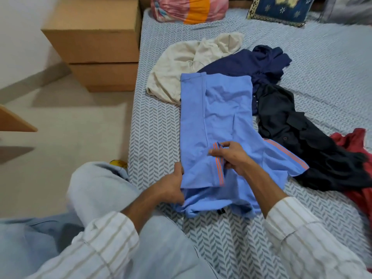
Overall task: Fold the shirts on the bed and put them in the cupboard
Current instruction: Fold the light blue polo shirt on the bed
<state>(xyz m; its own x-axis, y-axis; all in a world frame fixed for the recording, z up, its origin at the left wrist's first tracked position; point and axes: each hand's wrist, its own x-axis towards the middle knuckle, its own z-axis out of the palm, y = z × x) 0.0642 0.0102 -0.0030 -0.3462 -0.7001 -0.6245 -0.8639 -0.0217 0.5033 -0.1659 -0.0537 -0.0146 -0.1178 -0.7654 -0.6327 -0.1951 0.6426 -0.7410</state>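
Note:
A light blue shirt (221, 109) with orange-striped sleeve cuffs lies lengthwise on the bed (157, 125), its left side folded inward. My left hand (173, 186) grips its near left edge. My right hand (231, 156) pinches the striped cuff of the folded-in sleeve. Behind it lie a crumpled cream shirt (181, 65) and a navy shirt (251, 63). A black shirt (298, 135) lies to the right, partly over a red garment (358, 150). No cupboard is in view.
Two stacked cardboard boxes (96, 43) stand on the floor left of the bed. A pink and orange bundle (191, 9) and a dark blue cushion (281, 9) sit at the bed's head. My knee in pale trousers (96, 182) is beside the bed edge.

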